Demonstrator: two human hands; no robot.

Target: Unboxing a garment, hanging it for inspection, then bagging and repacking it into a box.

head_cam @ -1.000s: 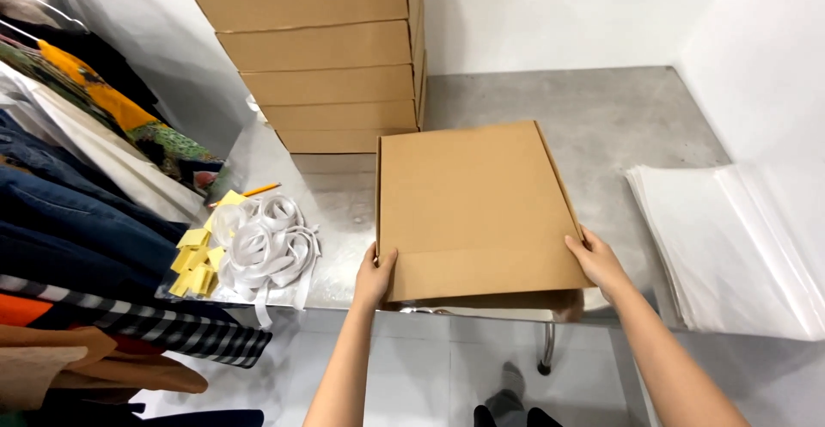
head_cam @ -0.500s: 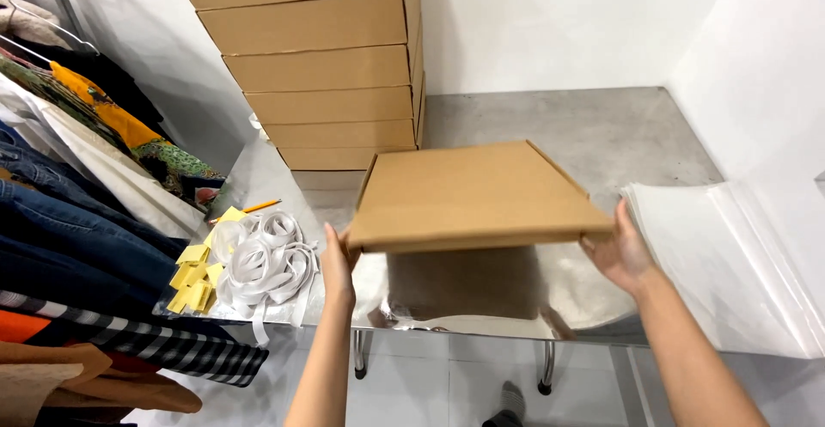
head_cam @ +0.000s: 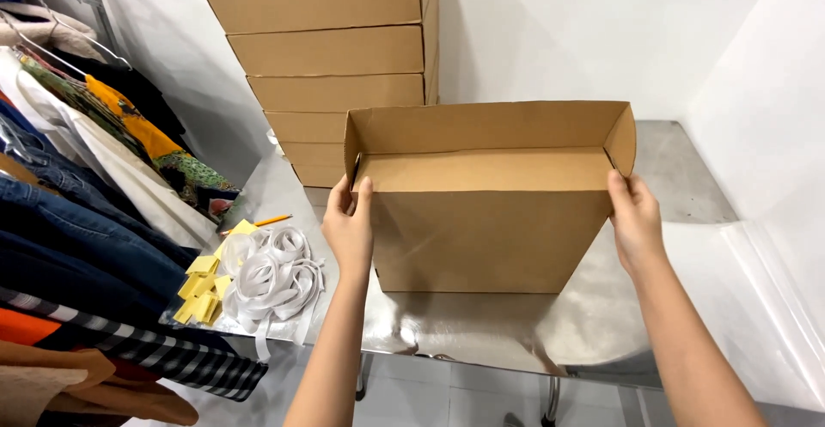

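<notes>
Now, head view, line by line:

Cardboard box: a flat brown cardboard box stands tipped up on its near edge on the metal table, its open top turned toward the camera so the inner walls and side flaps show.

Left hand: the left hand is clamped on the box's left side, thumb laid over the front face, fingers hidden behind the wall.

Right hand: the right hand grips the box's right side just under the right flap, in the same way.

Hands together: well apart, one on each side of the box, both closed on it.

Stack: five or six shut cardboard boxes are piled at the far left of the table, just behind the held box.

Table, near left: a heap of white tape loops lies beside yellow paper tags; a pencil lies just beyond them.

Far left: clothes on hangers fill the left edge.

Right: clear plastic sheeting lies over the table's right end.
</notes>
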